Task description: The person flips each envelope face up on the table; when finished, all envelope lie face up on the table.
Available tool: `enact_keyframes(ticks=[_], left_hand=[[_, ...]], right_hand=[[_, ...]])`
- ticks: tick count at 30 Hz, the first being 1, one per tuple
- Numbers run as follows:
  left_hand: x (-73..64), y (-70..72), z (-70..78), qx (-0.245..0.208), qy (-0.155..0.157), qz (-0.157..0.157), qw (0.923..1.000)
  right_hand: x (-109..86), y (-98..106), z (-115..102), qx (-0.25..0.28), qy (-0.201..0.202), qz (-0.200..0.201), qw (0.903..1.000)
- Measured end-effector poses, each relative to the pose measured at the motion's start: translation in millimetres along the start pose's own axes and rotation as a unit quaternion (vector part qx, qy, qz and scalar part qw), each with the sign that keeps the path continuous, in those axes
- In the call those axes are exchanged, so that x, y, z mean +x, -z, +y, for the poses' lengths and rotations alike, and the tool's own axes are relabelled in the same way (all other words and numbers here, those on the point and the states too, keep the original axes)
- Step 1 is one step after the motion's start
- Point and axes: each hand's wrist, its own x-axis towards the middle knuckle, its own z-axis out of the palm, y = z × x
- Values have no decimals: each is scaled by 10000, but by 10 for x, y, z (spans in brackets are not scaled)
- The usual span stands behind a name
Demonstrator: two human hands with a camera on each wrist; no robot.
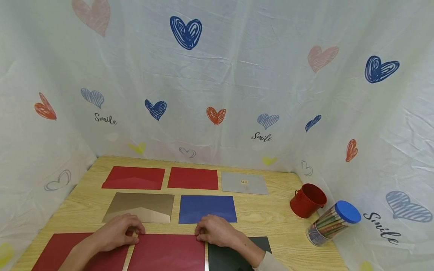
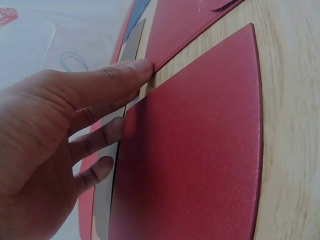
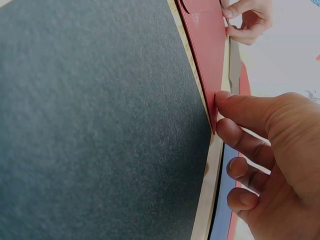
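Observation:
A dark red envelope lies at the front middle, both hands at its top corners. With thumb and forefinger, my left hand pinches its top left corner; the other fingers curl loosely above a second dark red envelope on the left. My right hand pinches the top right corner of the middle envelope, its remaining fingers bent. Beneath the right wrist is a black envelope. The near parts of these front envelopes run out of the head view.
Behind the hands lie a gold-brown envelope and a blue one. Further back are two bright red envelopes and a silver-grey one. At right stand a red bucket and a blue-lidded pencil jar.

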Motion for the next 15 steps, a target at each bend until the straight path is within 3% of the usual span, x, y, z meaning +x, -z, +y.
enact_keyframes(ticks=[15], left_hand=[[-7, -10, -4, -19, 29, 15, 10000]], right_hand=[[-7, 1, 3, 34, -58, -7, 10000]])
